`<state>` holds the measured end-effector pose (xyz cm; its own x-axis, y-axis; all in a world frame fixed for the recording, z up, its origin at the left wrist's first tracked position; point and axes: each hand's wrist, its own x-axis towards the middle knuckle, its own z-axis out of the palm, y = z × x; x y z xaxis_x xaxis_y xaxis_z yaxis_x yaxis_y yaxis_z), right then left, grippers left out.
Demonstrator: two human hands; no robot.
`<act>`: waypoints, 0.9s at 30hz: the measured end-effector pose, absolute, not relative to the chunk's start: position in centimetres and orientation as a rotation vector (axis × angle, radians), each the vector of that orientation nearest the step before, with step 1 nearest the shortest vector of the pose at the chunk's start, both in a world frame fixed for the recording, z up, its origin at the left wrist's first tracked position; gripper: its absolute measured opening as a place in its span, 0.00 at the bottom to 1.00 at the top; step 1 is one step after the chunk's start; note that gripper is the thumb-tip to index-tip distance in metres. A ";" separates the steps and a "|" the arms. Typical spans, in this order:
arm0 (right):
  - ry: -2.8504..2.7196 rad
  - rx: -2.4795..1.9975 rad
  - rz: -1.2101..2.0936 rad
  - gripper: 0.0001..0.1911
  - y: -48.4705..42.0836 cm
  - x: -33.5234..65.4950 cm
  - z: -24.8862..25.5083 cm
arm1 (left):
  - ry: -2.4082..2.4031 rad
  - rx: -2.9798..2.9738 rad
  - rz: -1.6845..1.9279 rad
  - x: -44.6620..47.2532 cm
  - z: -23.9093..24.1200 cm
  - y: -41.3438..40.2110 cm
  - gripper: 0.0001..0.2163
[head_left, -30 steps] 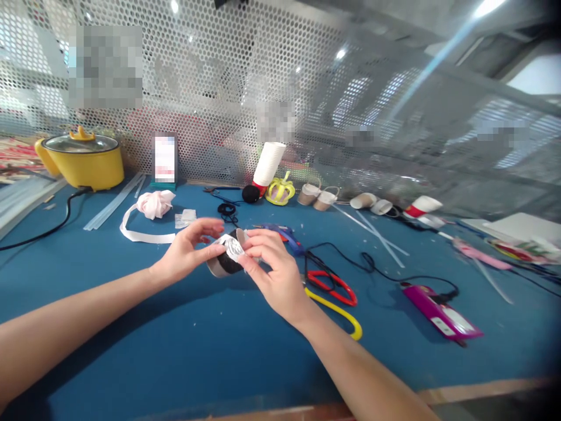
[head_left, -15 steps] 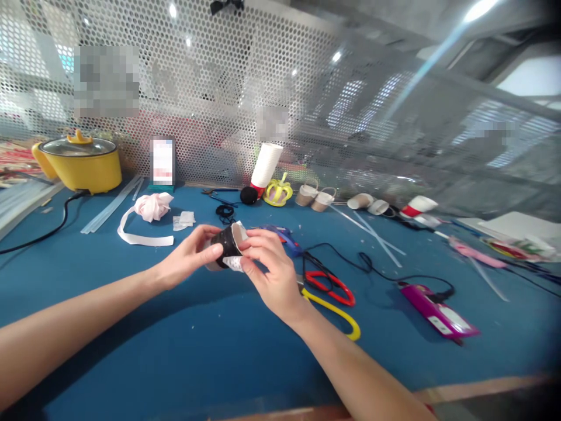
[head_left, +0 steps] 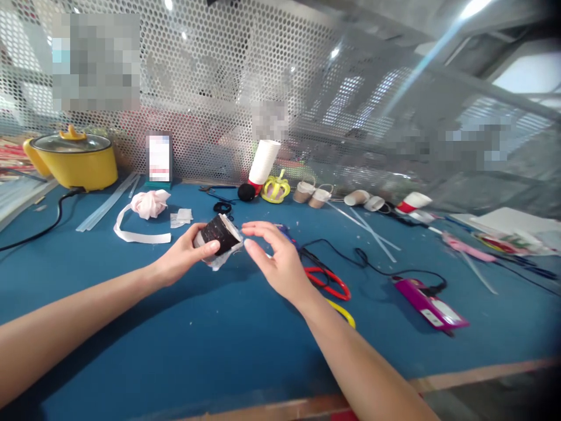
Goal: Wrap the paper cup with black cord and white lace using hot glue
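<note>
In the middle of the head view, my left hand (head_left: 191, 252) is wrapped round a small black-covered cup (head_left: 219, 235), tilted with its mouth toward the right. Pale, thin material (head_left: 218, 261) hangs below the cup's side, and a light rim edges its mouth. My right hand (head_left: 276, 257) is just right of that rim, thumb and fingers apart; nothing shows between them. Behind the cup lies a coil of black cord (head_left: 222, 208). Scissors with a red handle loop (head_left: 328, 282) and a yellow one (head_left: 344, 313) are partly hidden behind my right forearm.
A yellow electric pot (head_left: 72, 161) stands back left. Pink-white ribbon (head_left: 150, 204) lies left of the cup. Along the mesh wall are stacked paper cups (head_left: 264, 162), a yellow crown-like piece (head_left: 275, 189) and small baskets (head_left: 304, 192). A purple power strip (head_left: 432, 305) with cable sits right.
My right hand has come off the cup's mouth and opened slightly to the right. The cup is tilted more, its black side showing more fully in my left hand. The view has shifted slightly.
</note>
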<state>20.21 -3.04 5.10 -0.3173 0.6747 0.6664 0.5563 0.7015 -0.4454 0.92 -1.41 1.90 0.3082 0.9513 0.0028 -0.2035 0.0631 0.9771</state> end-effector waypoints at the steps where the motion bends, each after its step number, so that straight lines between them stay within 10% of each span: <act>1: -2.020 -0.936 0.177 0.07 -3.1 20.0 5.0 | 0.842 1.156 1.049 0.9 1.9 -1.5 0.29; 10: -1.897 -1.002 0.158 0.07 -3.2 19.8 4.9 | 0.663 0.982 0.893 0.9 2.2 -1.6 0.20; 27: -1.965 -1.066 0.516 0.08 -4.1 18.6 4.3 | 0.890 1.345 0.905 1.2 2.2 -2.0 0.31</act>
<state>18.59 -4.10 4.33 -0.3031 0.8300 0.4682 0.4929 0.5570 -0.6684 1.17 -2.04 2.18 0.3996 0.9167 -0.0089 -0.0242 0.0203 0.9995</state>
